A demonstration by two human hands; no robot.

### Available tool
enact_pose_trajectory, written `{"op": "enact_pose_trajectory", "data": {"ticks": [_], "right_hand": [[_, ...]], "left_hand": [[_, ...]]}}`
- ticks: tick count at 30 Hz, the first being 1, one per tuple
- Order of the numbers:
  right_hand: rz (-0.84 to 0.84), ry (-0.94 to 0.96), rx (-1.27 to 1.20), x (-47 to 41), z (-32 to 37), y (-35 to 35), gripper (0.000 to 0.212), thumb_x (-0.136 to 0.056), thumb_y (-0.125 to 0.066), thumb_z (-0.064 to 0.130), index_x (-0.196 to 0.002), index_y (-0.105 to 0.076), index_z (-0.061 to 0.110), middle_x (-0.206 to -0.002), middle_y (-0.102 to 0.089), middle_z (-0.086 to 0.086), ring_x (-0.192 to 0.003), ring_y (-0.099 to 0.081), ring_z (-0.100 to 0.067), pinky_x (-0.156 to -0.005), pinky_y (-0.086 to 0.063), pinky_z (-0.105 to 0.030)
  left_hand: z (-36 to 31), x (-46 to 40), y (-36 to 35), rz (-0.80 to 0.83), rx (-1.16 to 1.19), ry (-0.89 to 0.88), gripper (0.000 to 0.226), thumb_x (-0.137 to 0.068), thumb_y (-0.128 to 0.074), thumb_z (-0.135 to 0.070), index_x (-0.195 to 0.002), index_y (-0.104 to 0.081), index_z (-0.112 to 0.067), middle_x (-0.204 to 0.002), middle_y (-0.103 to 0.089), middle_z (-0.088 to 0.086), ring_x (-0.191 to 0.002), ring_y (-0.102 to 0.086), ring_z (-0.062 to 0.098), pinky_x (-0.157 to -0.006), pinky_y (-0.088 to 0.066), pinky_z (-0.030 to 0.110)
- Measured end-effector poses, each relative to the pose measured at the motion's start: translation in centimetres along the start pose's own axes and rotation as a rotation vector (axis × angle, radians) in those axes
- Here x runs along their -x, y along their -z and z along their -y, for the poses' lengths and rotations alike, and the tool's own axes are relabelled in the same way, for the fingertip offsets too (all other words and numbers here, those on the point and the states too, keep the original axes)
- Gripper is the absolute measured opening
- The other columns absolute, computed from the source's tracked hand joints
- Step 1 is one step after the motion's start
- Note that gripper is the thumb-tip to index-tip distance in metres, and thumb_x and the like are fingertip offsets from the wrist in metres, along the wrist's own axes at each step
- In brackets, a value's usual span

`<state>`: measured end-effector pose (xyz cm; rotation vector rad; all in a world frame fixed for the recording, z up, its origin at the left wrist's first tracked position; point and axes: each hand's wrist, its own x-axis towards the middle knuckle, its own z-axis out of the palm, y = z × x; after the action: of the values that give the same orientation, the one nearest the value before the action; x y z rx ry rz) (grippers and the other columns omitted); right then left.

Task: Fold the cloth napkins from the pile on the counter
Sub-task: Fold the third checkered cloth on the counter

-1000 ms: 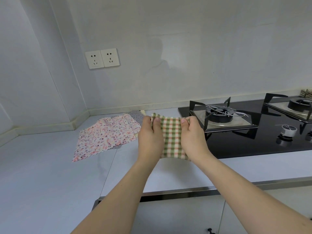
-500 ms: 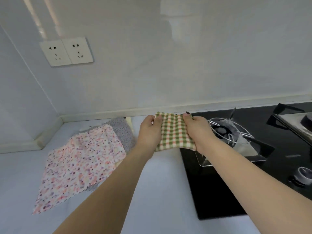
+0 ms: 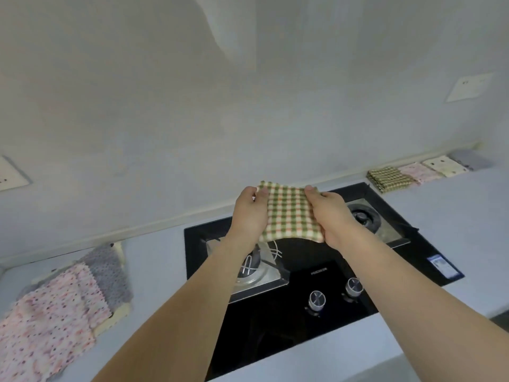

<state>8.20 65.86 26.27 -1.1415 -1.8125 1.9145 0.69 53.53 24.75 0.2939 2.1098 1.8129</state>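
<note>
A folded green and orange checked napkin (image 3: 291, 213) hangs in the air above the black hob, held between both hands. My left hand (image 3: 249, 216) grips its left edge with the thumb on top. My right hand (image 3: 329, 216) grips its right edge the same way. The pile of unfolded napkins lies on the counter at the lower left, with a pink floral napkin (image 3: 46, 323) on top and a grey one (image 3: 107, 274) under it. Along the back wall at the right sits a row of folded napkins (image 3: 418, 173), led by a green checked one (image 3: 389, 179).
The black glass hob (image 3: 308, 312) fills the middle of the counter, with a left burner (image 3: 250, 268), a right burner (image 3: 363, 216) and two knobs (image 3: 334, 293) at its front. Wall sockets sit at the far left (image 3: 11, 173) and upper right (image 3: 468, 88).
Both hands have carried the checked napkin rightwards, from beside the pile to above the hob. The view has swung right, bringing the row of folded napkins into sight.
</note>
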Motion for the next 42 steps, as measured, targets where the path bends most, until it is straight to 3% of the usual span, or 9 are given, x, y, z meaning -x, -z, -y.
{"op": "enact_pose_trajectory", "data": {"ticks": [6,11,14,21,28,32,35,38,42], "right_hand": [[0.128,-0.170,-0.124,-5.0,1.9,11.4,0.028,-0.100,-0.048,0.029,-0.106,-0.065,0.007,-0.094,-0.074,-0.008,-0.081,-0.071,-0.020,-0.071,-0.058,-0.034],[0.201,-0.254,-0.082,-9.3,2.5,16.6,0.026,-0.096,-0.038,0.007,-0.103,-0.062,0.001,-0.080,-0.073,-0.007,-0.070,-0.069,-0.019,-0.065,-0.055,-0.033],[0.139,-0.256,-0.038,-12.6,2.3,19.0,0.025,-0.094,-0.040,0.000,-0.103,-0.063,0.000,-0.089,-0.073,-0.011,-0.075,-0.068,-0.020,-0.069,-0.055,-0.034],[0.004,-0.145,0.079,-23.0,2.7,26.7,0.030,-0.096,-0.038,0.001,-0.077,-0.060,0.008,-0.073,-0.061,-0.004,-0.057,-0.053,-0.013,-0.055,-0.046,-0.026],[0.064,-0.083,0.203,-37.4,2.6,33.9,0.030,-0.093,-0.038,-0.001,-0.103,-0.066,-0.003,-0.096,-0.070,-0.014,-0.082,-0.062,-0.022,-0.080,-0.051,-0.036],[0.097,-0.088,0.247,-44.5,1.5,36.2,0.030,-0.093,-0.040,0.001,-0.102,-0.068,-0.002,-0.100,-0.071,-0.012,-0.088,-0.064,-0.023,-0.074,-0.050,-0.030],[0.084,-0.097,0.267,-48.2,0.0,37.0,0.030,-0.091,-0.041,0.003,-0.099,-0.069,-0.001,-0.098,-0.072,-0.015,-0.096,-0.067,-0.031,-0.091,-0.050,-0.046],[0.113,-0.091,0.348,-52.5,-3.0,37.9,0.041,-0.079,-0.042,0.009,-0.115,-0.060,0.000,-0.116,-0.063,-0.024,-0.109,-0.059,-0.043,-0.096,-0.045,-0.061],[0.162,-0.104,0.408,-52.9,-3.4,38.4,0.039,-0.091,-0.041,0.010,-0.127,-0.054,0.007,-0.119,-0.061,-0.010,-0.093,-0.058,-0.022,-0.077,-0.045,-0.030]], "left_hand": [[-1.8,-2.3,-11.6,0.002,-0.019,0.048,0.030,-0.101,-0.042,-0.039,-0.092,-0.049,-0.010,-0.072,-0.042,0.004,-0.055,-0.038,0.014,-0.045,-0.036,0.020],[-1.5,-5.7,-17.6,-0.012,-0.028,0.127,0.036,-0.101,-0.039,-0.038,-0.106,-0.050,-0.004,-0.085,-0.048,0.005,-0.069,-0.045,0.015,-0.059,-0.037,0.027],[-1.1,-8.4,-21.2,0.018,-0.034,0.178,0.027,-0.100,-0.040,-0.034,-0.092,-0.047,-0.009,-0.087,-0.047,0.005,-0.077,-0.046,0.019,-0.066,-0.037,0.032],[-1.5,-15.0,-31.6,0.132,-0.052,0.262,0.013,-0.088,-0.052,-0.022,-0.082,-0.041,-0.017,-0.079,-0.046,0.010,-0.071,-0.049,0.025,-0.061,-0.048,0.039],[0.5,-23.5,-43.8,0.064,0.019,0.374,0.015,-0.096,-0.056,-0.016,-0.107,-0.063,-0.007,-0.100,-0.069,0.009,-0.082,-0.071,0.024,-0.062,-0.061,0.035],[2.4,-28.0,-49.2,0.014,0.046,0.406,0.013,-0.095,-0.059,-0.013,-0.105,-0.063,-0.005,-0.100,-0.070,0.012,-0.085,-0.071,0.028,-0.067,-0.061,0.039],[4.0,-30.6,-52.1,-0.019,0.005,0.427,0.007,-0.095,-0.059,-0.014,-0.094,-0.063,-0.009,-0.097,-0.070,0.011,-0.077,-0.069,0.024,-0.058,-0.060,0.032],[6.0,-32.7,-53.7,-0.054,-0.056,0.438,0.010,-0.093,-0.059,-0.013,-0.092,-0.064,-0.005,-0.100,-0.070,0.018,-0.079,-0.067,0.027,-0.069,-0.061,0.040],[8.0,-34.0,-53.9,-0.087,-0.281,0.398,0.008,-0.088,-0.058,-0.017,-0.090,-0.063,-0.011,-0.100,-0.069,0.015,-0.090,-0.066,0.029,-0.084,-0.057,0.042]]}}
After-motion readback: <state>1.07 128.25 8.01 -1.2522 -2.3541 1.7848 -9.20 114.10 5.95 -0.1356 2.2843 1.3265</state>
